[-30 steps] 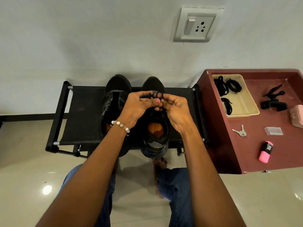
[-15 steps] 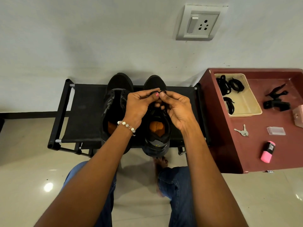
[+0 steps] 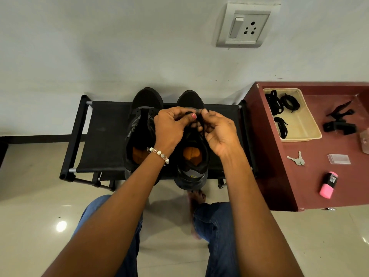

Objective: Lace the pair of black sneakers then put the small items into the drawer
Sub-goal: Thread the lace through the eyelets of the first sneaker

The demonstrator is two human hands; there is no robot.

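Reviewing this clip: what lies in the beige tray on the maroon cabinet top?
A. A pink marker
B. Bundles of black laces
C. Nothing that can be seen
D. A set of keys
B: the beige tray holds several coiled black laces, while the keys and the pink marker lie outside it on the maroon cabinet top.
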